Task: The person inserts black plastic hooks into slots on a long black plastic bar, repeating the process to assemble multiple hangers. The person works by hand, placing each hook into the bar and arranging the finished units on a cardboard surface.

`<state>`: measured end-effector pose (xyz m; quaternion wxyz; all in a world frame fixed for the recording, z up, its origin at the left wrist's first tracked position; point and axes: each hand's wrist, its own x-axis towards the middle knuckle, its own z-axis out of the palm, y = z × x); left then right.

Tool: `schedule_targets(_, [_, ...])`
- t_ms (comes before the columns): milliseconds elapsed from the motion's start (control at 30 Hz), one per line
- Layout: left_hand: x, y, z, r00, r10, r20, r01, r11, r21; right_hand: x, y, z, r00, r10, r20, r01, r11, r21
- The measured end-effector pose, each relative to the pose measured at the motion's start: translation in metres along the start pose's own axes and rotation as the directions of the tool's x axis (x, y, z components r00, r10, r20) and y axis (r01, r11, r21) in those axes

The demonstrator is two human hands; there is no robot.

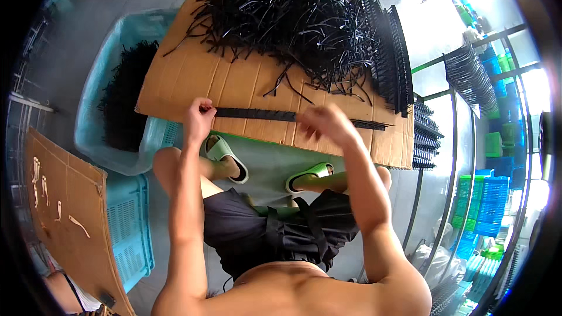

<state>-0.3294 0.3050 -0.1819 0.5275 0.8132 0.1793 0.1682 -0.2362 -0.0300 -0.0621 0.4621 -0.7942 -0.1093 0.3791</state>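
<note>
A long, narrow black strip [254, 114] lies across the near part of the cardboard-topped table, with a row of small teeth along its right end. My left hand [199, 120] is closed in a pinch at the strip's left end. Over the strip, right of its middle, my right hand [329, 124] is bent down with curled fingers, slightly blurred. Whatever its fingertips pinch is hidden. Beyond both hands spreads a tangled heap of thin black pieces [287, 26]. Several toothed black strips [398, 61] lie side by side at the heap's right.
Left of the cardboard tabletop [193, 79] stands a teal crate [88, 99] holding more black pieces. A cardboard sheet [70, 216] with small white pieces leans over a blue crate [129, 222]. Racks with black strips [471, 76] stand at the right. Another person's arm [63, 292] shows lower left.
</note>
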Motion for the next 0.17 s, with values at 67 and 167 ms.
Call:
schedule_targets(67, [0.007, -0.005, 0.002, 0.996, -0.082, -0.02, 0.082, 0.996, -0.019, 0.034, -0.006, -0.027, 0.934, 0.062, -0.351, -0.146, 0.965, -0.219])
schedule_targets(167, [0.017, -0.014, 0.012, 0.992, -0.048, -0.119, 0.04, 0.997, -0.071, 0.084, 0.008, -0.046, 0.969, 0.209, -0.135, -0.247, 0.753, -0.61])
